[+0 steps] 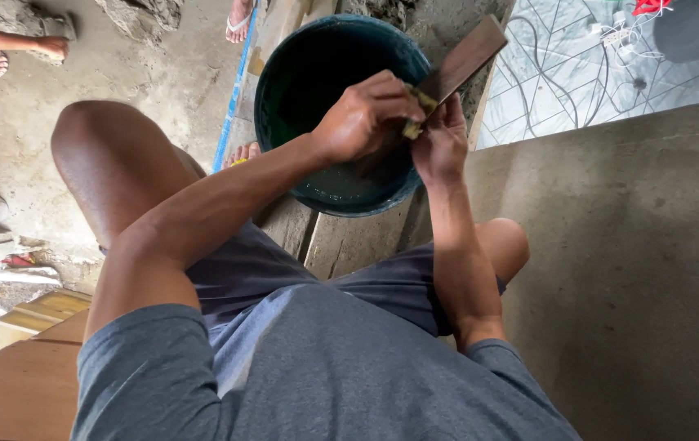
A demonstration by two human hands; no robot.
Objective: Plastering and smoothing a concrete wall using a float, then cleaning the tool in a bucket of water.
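Over a dark teal bucket both my hands meet. My right hand grips the lower end of a flat dark brown strip that slants up to the right. My left hand presses a small yellowish pad against that strip near its lower end. The bucket's inside is dark; a pale wet ring shows along its near wall. My knees frame the bucket on both sides.
A grey concrete slab fills the right side. Patterned tiles with cables lie beyond it. Other people's sandalled feet stand at the top and top left. A blue pipe runs beside the bucket. Wooden boards lie lower left.
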